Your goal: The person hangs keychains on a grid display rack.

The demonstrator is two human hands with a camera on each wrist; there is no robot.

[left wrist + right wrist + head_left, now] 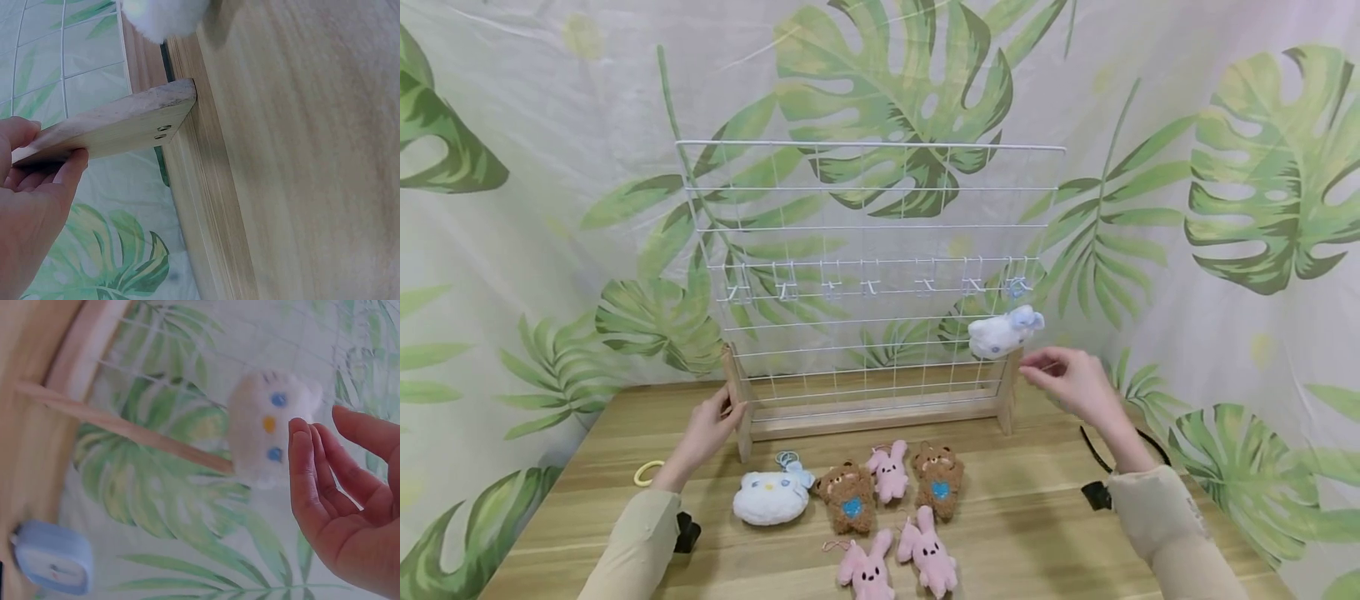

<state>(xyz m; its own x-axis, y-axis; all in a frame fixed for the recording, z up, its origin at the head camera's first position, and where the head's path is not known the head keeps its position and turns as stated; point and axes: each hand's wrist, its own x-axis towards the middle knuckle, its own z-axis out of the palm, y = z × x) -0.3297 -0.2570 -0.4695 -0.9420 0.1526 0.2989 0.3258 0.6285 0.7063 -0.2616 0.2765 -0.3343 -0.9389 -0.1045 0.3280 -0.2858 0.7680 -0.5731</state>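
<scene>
My left hand [711,421] grips the left wooden post [119,122] of a white wire grid rack [880,321], thumb on one side and fingers on the other. A white plush kitty-face keychain [1000,333] with a pale blue bow hangs from the rightmost of several clear hooks [925,286] along the grid. Just right of it is my right hand [1075,383], its loosely bent fingers holding nothing. In the right wrist view, the plush face [256,434] with blue eyes and a yellow nose shows beyond the fingertips.
Before the rack lie another white kitty plush [771,498], two brown bears [938,483] with blue hearts, and three pink bunnies [931,557]. A yellow ring [647,473] lies at left on the wooden table [1022,517]. A light blue rounded box [53,556] stands beyond the rack's right side.
</scene>
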